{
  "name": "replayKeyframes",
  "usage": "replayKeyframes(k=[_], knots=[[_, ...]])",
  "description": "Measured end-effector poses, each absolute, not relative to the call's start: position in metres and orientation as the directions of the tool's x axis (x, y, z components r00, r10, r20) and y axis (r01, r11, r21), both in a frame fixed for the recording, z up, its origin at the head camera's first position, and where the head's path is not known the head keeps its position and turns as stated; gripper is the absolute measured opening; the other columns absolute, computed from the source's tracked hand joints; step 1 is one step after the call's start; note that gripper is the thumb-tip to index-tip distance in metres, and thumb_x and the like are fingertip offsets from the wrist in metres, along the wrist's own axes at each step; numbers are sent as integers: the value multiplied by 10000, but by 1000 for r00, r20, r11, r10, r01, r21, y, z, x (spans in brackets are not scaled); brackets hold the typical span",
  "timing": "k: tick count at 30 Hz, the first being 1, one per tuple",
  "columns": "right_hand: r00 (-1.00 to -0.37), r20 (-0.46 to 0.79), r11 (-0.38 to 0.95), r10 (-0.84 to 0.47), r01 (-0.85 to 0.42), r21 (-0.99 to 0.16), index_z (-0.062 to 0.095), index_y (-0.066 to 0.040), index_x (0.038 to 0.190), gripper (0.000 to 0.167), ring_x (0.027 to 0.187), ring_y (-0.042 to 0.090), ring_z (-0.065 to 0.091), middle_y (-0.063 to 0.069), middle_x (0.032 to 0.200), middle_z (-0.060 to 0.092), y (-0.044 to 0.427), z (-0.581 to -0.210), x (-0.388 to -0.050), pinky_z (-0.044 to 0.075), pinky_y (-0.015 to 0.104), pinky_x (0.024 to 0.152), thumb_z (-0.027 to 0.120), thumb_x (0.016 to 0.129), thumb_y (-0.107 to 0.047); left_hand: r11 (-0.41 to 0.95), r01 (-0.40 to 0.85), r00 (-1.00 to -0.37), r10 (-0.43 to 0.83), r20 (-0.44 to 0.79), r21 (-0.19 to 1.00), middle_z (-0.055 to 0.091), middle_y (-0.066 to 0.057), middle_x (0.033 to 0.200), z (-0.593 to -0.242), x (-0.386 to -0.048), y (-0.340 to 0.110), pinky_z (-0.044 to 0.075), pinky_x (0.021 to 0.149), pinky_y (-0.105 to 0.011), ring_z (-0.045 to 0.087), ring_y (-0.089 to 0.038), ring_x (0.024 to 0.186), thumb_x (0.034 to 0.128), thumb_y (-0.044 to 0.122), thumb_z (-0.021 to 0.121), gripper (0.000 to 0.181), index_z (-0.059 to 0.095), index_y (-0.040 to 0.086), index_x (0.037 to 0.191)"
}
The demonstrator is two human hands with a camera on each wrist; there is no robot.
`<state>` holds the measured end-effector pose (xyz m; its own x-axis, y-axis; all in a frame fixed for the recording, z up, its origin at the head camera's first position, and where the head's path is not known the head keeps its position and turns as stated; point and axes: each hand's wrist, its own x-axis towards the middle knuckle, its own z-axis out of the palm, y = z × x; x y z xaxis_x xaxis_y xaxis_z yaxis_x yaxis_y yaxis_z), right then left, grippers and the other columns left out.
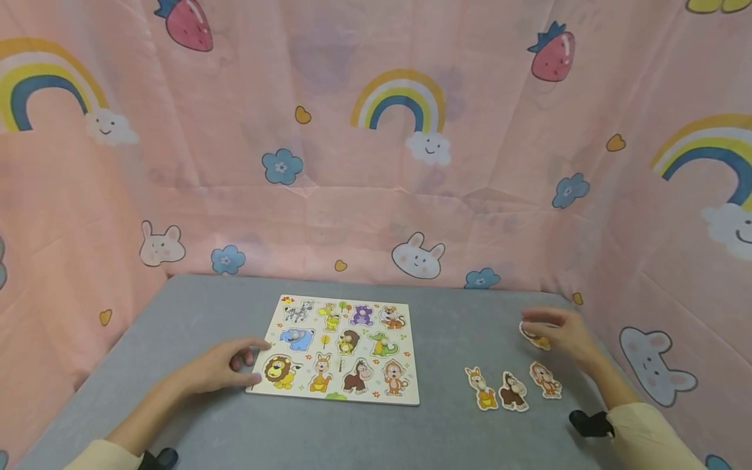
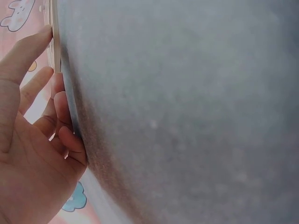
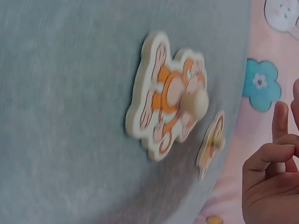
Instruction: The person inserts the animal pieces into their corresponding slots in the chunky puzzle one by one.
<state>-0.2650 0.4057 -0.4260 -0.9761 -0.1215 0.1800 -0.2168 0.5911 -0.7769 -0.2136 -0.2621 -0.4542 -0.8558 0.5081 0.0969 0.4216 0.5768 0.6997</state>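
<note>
The left hand (image 1: pixel 220 369) rests at the left edge of the puzzle board (image 1: pixel 370 399), thumb and fingertips touching its rim; in the left wrist view the hand (image 2: pixel 37 135) lies along the board's thin edge (image 2: pixel 56 42). Over at the right, the right hand (image 1: pixel 561 336) is above a yellow-brown piece (image 1: pixel 536 338) and partly covers it. A monkey piece (image 1: pixel 546 380) lies nearer. In the right wrist view the hand (image 3: pixel 275 172) has nothing visible in its fingers, with the knobbed monkey piece (image 3: pixel 173 93) and another piece (image 3: pixel 211 142) on the cloth beside it.
A kangaroo piece (image 1: pixel 482 390) and a gorilla piece (image 1: pixel 514 392) lie between the board and the right hand. The board shows several animal pictures. Grey cloth (image 1: pixel 305 434) covers the table, and a pink patterned curtain (image 1: pixel 329 222) stands behind and at both sides.
</note>
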Motion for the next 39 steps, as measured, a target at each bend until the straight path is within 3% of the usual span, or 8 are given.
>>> replayKeyframes(k=[5, 7, 14, 19, 27, 33, 39], knots=[[-977, 178, 637, -116, -211, -741, 617, 61, 1324, 460, 957, 79, 654, 220, 1239, 657, 419, -427, -266, 529, 338, 718, 726, 972, -214, 571, 418, -855, 509, 94, 706, 515, -18, 913, -453, -214, -262, 383, 658, -285, 463, -121, 742, 872, 241, 826, 531, 609, 18, 1303], [-978, 174, 669, -116, -206, -714, 618, 50, 1332, 473, 1032, 99, 624, 215, 1258, 650, 423, -427, -267, 505, 335, 762, 729, 970, -233, 569, 416, -856, 509, 93, 709, 513, -21, 914, -453, -215, -262, 383, 658, -287, 463, -125, 744, 872, 239, 827, 531, 609, 19, 1303], [-986, 129, 723, -102, -162, -671, 596, 63, 1351, 550, 1267, 447, 465, 264, 1339, 583, 435, -437, -273, 466, 506, 857, 750, 952, -283, 574, 420, -853, 514, 90, 703, 516, -15, 911, -453, -215, -262, 387, 661, -286, 465, -115, 745, 871, 247, 830, 528, 613, 27, 1299], [-990, 122, 718, -66, -132, -683, 575, 84, 1360, 613, 1302, 484, 418, 292, 1360, 555, 442, -445, -278, 433, 584, 891, 767, 935, -314, 571, 415, -853, 515, 84, 708, 514, -18, 912, -453, -216, -261, 387, 660, -285, 465, -120, 747, 873, 245, 827, 531, 610, 25, 1305], [-992, 121, 736, -36, -108, -668, 605, 99, 1315, 595, 1241, 492, 478, 299, 1288, 599, 444, -449, -279, 469, 517, 845, 790, 915, -300, 569, 424, -849, 521, 90, 705, 514, -22, 909, -452, -216, -261, 388, 655, -285, 464, -122, 739, 873, 240, 825, 526, 611, 18, 1299], [-991, 131, 768, -25, -103, -632, 638, 98, 1262, 549, 1172, 497, 534, 278, 1203, 649, 442, -452, -281, 494, 541, 827, 798, 908, -290, 568, 420, -851, 518, 89, 708, 513, -22, 909, -452, -217, -261, 387, 658, -287, 463, -127, 742, 872, 236, 827, 526, 608, 17, 1297], [-990, 139, 790, -28, -107, -604, 688, 85, 1184, 475, 1048, 407, 605, 236, 1119, 687, 439, -455, -284, 505, 406, 707, 805, 900, -278, 567, 413, -851, 520, 79, 712, 512, -17, 907, -454, -217, -263, 388, 656, -288, 463, -126, 745, 871, 236, 829, 536, 605, 12, 1303]])
